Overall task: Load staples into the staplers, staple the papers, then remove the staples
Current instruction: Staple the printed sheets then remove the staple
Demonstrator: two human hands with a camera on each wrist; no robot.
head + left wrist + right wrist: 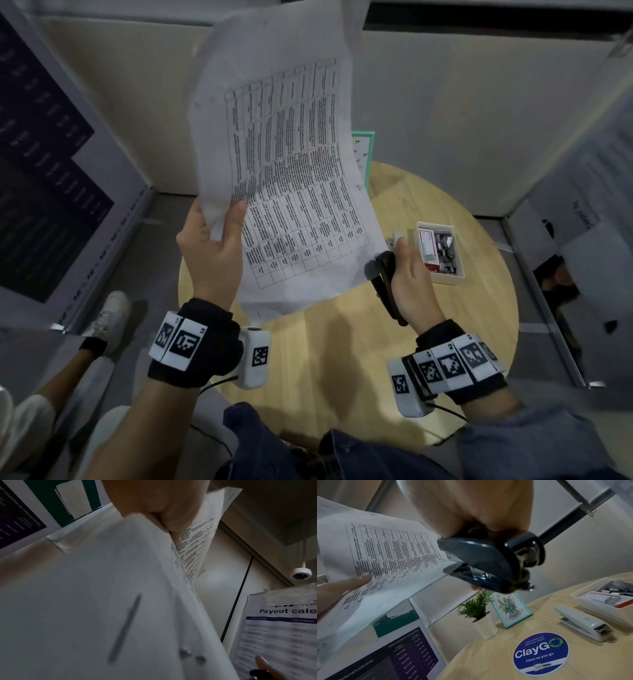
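Observation:
My left hand (212, 246) holds a sheaf of printed papers (284, 171) up above the round wooden table (342, 342), thumb on the front near the lower left edge. The papers (85, 601) fill the left wrist view, with my thumb (171, 507) pinching them. My right hand (407, 284) grips a dark blue stapler (385, 274) at the papers' lower right corner. In the right wrist view the dark stapler (488, 563) has its mouth closed over the edge of the papers (385, 555). A white stapler (583, 623) lies on the table.
A white tray (442, 277) with staple boxes and loose staples sits at the table's right. A small potted plant (479, 615), a teal picture frame (510, 608) and a round blue sticker (541, 654) are on the table. Partition walls with posters enclose it.

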